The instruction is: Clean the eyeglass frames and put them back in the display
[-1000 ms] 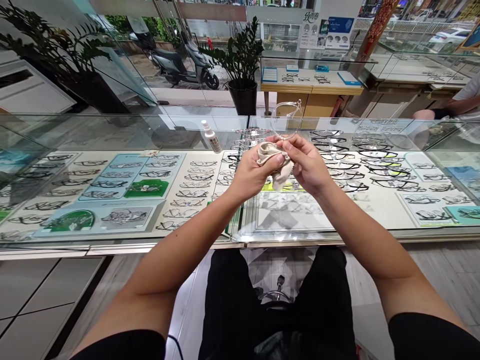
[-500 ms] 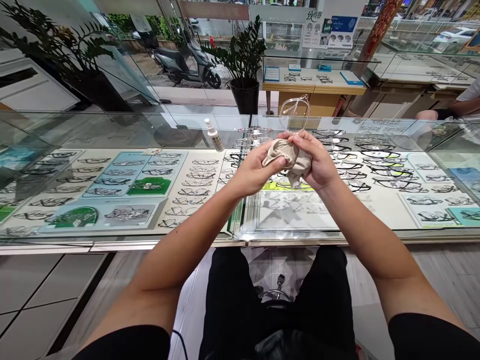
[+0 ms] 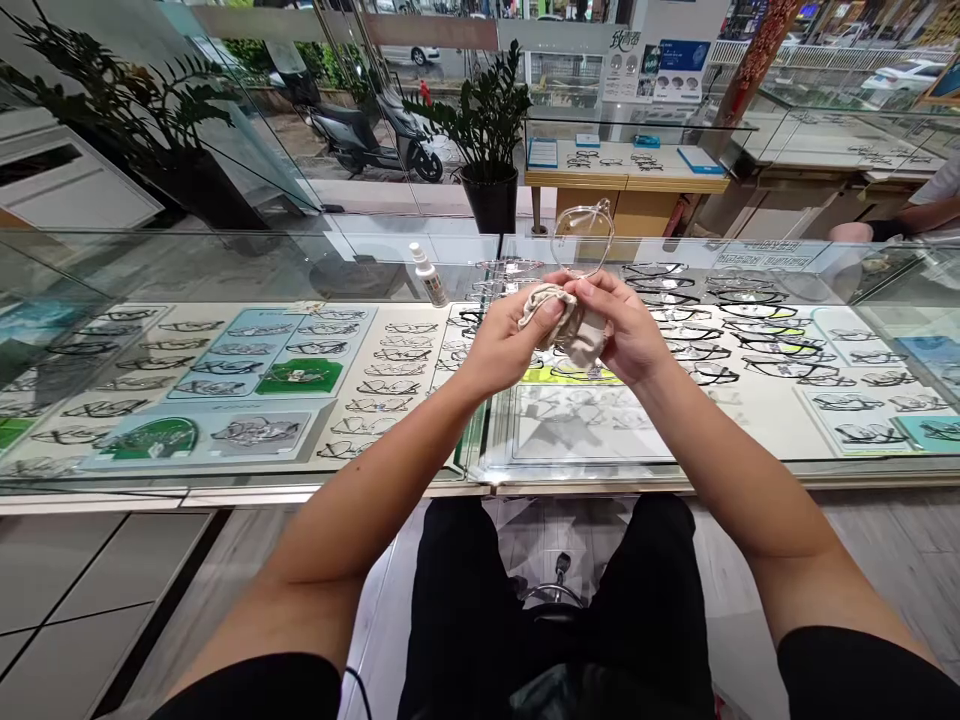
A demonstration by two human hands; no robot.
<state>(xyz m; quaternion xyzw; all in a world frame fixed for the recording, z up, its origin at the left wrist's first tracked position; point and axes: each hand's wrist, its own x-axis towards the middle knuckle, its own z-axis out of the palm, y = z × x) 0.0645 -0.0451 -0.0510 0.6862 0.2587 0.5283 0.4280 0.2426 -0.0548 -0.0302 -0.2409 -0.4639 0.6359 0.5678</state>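
My left hand [image 3: 508, 335] is closed on a bunched beige cloth [image 3: 585, 340], thumb pressed on top of it. A pair of eyeglasses [image 3: 583, 242] with a pale, clear rim sticks up beyond my fingers, one lens showing; the rest is hidden by the cloth and hands. My right hand [image 3: 628, 325] pinches the glasses at the lower rim, with cloth against its fingers. Both hands are close together above the glass display counter [image 3: 600, 440]. A small white spray bottle [image 3: 428, 275] stands on the counter, left of and beyond my left hand.
Rows of eyeglass frames [image 3: 780, 335] fill the display on the right, and more lie on the left with blue and green trays [image 3: 304, 375]. A potted plant [image 3: 491, 150] stands behind the counter. Another person's arm [image 3: 930, 212] shows at the far right.
Both hands and the glasses have shifted slightly left. The glasses have turned a little, and the cloth is bunched differently, its hanging end now drawn up between my hands.
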